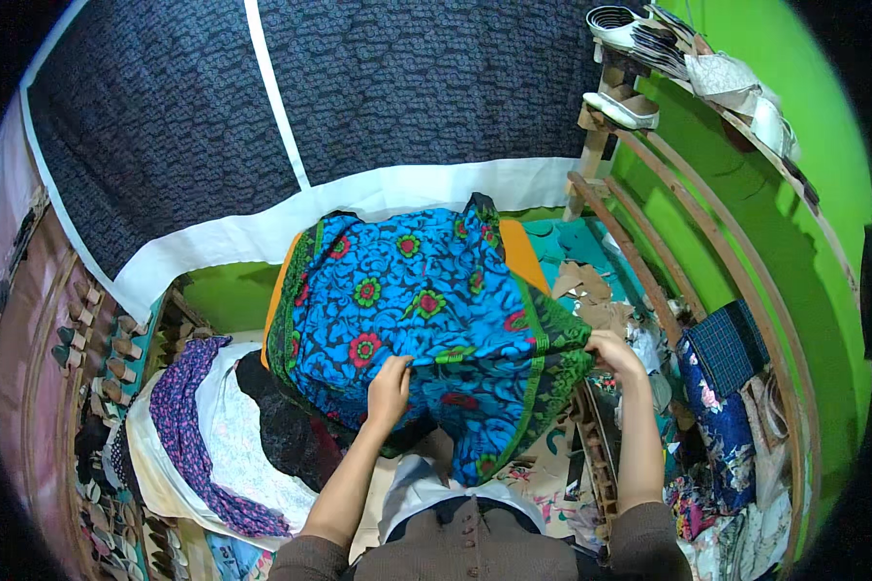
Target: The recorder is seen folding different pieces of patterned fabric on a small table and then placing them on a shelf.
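I have both hands on the blue floral cloth (388, 266), which lies spread right in front of me, its near part hanging in loose folds toward my lap. My left hand (389, 392) is pinching a fold in the near half of the cloth, and my right hand (614, 354) is closed on the green patterned border at the cloth's right-hand edge, so a taut crease runs from one grip to the other. Red flowers with green petals dot the blue, and an orange surface (525, 257) peeks out from beneath the cloth on both sides.

Just left of the cloth, a black lacy cloth (286, 416), a white cloth (233, 426) and a purple printed scarf (176, 407) lie heaped together. Farther left of the cloth, rows of shoes (118, 368) stand on a rack. Beyond the cloth hangs a dark patterned curtain (436, 87) with a white border.

To the right of the cloth, past some brown scraps (591, 286), a curved wooden rack (736, 208) bears a folded checked cloth (727, 346), with a navy floral fabric (712, 436) below it. A white flat shoe (622, 110) sits on that rack, up beyond the cloth's right side.
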`<state>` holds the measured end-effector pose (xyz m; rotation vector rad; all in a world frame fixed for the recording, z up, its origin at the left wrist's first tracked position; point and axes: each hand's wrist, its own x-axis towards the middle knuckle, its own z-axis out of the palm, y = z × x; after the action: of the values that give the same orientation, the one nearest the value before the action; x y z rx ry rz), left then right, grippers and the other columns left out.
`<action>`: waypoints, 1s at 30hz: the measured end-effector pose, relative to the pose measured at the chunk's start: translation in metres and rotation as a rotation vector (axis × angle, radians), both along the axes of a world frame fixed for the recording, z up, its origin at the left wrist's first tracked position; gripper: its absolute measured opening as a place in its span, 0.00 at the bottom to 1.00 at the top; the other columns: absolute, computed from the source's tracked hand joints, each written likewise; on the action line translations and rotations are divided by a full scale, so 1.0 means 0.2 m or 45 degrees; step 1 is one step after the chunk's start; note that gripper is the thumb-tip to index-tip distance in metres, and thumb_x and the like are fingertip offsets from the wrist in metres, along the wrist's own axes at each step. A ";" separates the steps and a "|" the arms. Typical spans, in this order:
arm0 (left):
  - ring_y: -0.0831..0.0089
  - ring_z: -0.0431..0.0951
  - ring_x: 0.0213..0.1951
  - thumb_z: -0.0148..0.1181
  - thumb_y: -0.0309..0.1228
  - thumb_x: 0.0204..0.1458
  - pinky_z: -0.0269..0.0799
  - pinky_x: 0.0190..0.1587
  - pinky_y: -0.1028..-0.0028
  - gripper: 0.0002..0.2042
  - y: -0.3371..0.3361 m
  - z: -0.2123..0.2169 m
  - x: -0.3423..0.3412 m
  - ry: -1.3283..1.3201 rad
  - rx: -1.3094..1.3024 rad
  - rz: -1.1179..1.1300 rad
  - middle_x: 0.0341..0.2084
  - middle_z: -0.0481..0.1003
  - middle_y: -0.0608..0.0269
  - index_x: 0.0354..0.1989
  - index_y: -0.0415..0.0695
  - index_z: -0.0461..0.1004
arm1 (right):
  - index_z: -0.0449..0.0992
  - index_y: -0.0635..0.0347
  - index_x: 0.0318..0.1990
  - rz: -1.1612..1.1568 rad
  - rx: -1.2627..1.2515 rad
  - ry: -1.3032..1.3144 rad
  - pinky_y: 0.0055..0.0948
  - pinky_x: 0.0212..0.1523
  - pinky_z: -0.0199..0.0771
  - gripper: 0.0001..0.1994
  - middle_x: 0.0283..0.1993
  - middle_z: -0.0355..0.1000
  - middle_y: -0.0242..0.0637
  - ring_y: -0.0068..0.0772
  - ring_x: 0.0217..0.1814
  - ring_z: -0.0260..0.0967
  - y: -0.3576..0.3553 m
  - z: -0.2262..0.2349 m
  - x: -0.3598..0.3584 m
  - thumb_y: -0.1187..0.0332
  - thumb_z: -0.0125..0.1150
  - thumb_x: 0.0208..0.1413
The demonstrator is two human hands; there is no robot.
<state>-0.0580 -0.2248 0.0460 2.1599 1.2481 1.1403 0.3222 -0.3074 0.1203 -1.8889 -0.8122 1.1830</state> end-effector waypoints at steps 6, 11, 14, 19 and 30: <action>0.57 0.69 0.32 0.53 0.21 0.45 0.66 0.36 0.64 0.12 -0.16 0.06 0.01 0.009 0.121 -0.088 0.26 0.67 0.54 0.40 0.43 0.72 | 0.61 0.64 0.54 -0.047 0.227 -1.379 0.46 0.56 0.54 0.27 0.56 0.54 0.55 0.58 0.58 0.50 -0.08 -0.13 -0.37 0.65 0.57 0.44; 0.60 0.69 0.30 0.56 0.25 0.44 0.66 0.34 0.65 0.12 -0.33 0.15 0.10 0.104 0.181 -0.287 0.23 0.68 0.59 0.40 0.46 0.74 | 0.68 0.52 0.50 0.707 0.817 -1.258 0.54 0.59 0.49 0.22 0.55 0.60 0.44 0.48 0.61 0.53 -0.16 -0.22 -0.86 0.69 0.57 0.42; 0.58 0.69 0.32 0.57 0.26 0.44 0.66 0.37 0.65 0.16 -0.42 0.16 0.09 0.065 0.141 -0.336 0.26 0.68 0.56 0.44 0.45 0.71 | 0.72 0.56 0.41 0.710 0.779 -0.906 0.42 0.49 0.64 0.16 0.42 0.68 0.39 0.44 0.47 0.65 -0.14 -0.23 -0.84 0.75 0.55 0.39; 0.59 0.70 0.38 0.60 0.25 0.39 0.65 0.41 0.67 0.25 -0.51 0.01 -0.09 0.007 0.002 -0.419 0.35 0.68 0.52 0.50 0.41 0.64 | 0.72 0.58 0.38 0.880 1.219 -0.869 0.36 0.38 0.68 0.17 0.32 0.68 0.40 0.45 0.37 0.66 -0.30 -0.02 -0.97 0.79 0.53 0.34; 0.60 0.68 0.47 0.60 0.29 0.39 0.62 0.45 0.63 0.15 -0.76 -0.27 -0.44 0.591 0.259 -0.068 0.44 0.69 0.55 0.39 0.48 0.73 | 0.73 0.61 0.36 0.868 1.314 -0.815 0.35 0.35 0.68 0.18 0.30 0.68 0.42 0.45 0.34 0.67 -1.06 0.23 -1.12 0.78 0.53 0.29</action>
<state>-0.1457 -0.3770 -0.0077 2.7017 1.2878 0.7954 0.0985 -0.5200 0.1654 -1.0742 -2.0374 0.2635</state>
